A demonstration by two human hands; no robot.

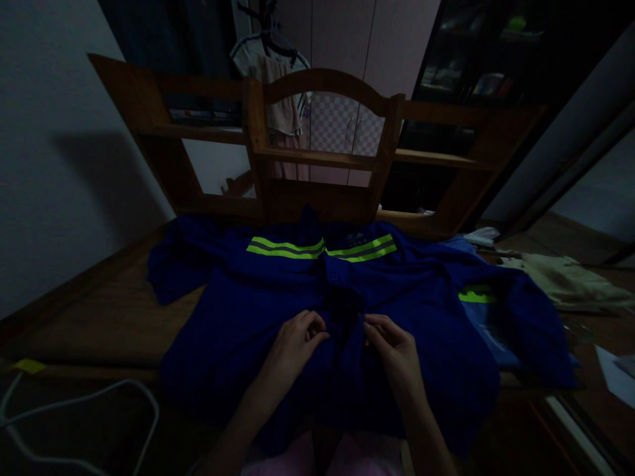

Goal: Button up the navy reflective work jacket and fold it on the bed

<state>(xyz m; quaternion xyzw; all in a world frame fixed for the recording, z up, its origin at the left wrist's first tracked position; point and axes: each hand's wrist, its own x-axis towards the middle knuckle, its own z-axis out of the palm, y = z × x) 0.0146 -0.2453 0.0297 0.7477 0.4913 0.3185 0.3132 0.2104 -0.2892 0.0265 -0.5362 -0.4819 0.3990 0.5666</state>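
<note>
A dark blue work jacket (238, 311) with yellow-green reflective stripes (285, 248) lies spread flat on a wooden table (114, 317), front side up. My left hand (297, 340) pinches the left edge of the jacket's front opening near its middle. My right hand (389, 344) pinches the right edge of the same opening, fingers curled on the cloth. The two hands sit close together, a small gap between them. The room is dim.
A wooden shelf unit (322, 158) stands at the table's far edge. A pale cloth (565, 277) lies at the right, paper (615, 373) near the right edge. A white cable (84, 403) loops at the lower left. Clothes hang behind the shelf.
</note>
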